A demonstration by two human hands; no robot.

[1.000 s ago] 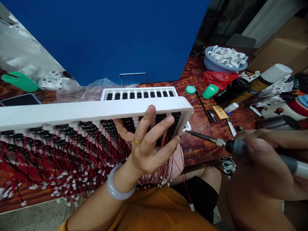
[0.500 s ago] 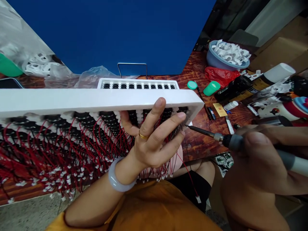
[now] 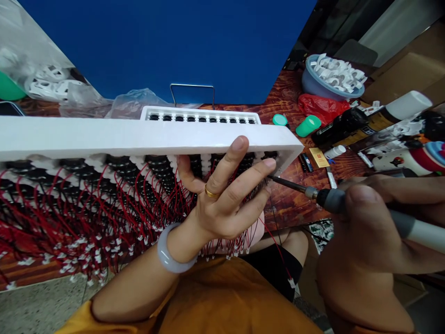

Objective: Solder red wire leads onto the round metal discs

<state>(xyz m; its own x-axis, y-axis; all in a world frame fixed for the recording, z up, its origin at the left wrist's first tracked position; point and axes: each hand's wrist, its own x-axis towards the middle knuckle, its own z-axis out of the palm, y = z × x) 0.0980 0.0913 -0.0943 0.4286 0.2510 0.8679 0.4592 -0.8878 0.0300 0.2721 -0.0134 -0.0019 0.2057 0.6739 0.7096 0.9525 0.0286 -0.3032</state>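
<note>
A white tray stands tilted on edge, its open side facing me, filled with black round parts trailing red and black wires with white plugs. My left hand is at its right end, thumb and index fingertips close together around a thin black wire; the other fingers are spread against the tray. In my right hand is a soldering iron, its tip touching or very near the wire beside my left fingertips. A red wire hangs below to a white plug.
Behind stands a second white tray, before a blue panel and a wire stand. At right are a blue basin of white pieces, a green cup, a black bottle and a yellow box.
The view has shifted slightly, and the tray with my left hand appears a little farther right and up. The iron has come in slightly leftward, its tip nearer my left fingertips.
</note>
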